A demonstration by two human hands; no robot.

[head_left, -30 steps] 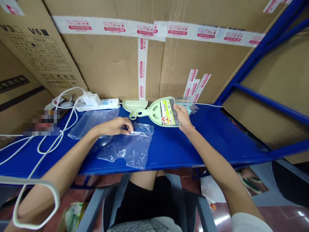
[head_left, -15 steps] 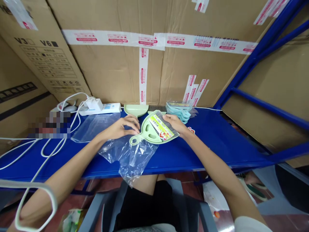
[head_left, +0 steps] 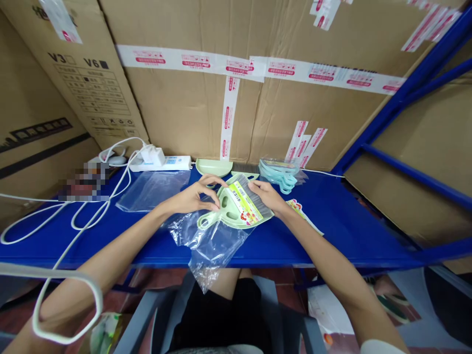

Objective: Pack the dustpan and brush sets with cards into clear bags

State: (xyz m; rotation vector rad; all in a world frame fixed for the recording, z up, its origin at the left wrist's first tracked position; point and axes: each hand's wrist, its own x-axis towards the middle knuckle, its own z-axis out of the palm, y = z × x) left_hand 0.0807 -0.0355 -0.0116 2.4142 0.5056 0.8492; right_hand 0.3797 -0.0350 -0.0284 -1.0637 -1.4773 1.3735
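At mid-frame, a brush [head_left: 259, 202] sits in a dustpan [head_left: 226, 215], over a plastic bag [head_left: 217, 246] that overhangs the table [head_left: 335, 216]. Left of centre, a power strip [head_left: 179, 162] lies behind a second bag [head_left: 155, 191]; right of centre, stacked dustpans [head_left: 278, 172] (cardboard [head_left: 180, 118] stands behind both).

Bright, even light; glints on crumpled bag [head_left: 217, 244]; edges stretched.

I sit in what looks like a makeshift packing nook: a blue counter [head_left: 342, 216] backed by taped cardboard [head_left: 177, 108], metal framing [head_left: 391, 105] on my right, a clear plastic bag [head_left: 216, 248] before me.
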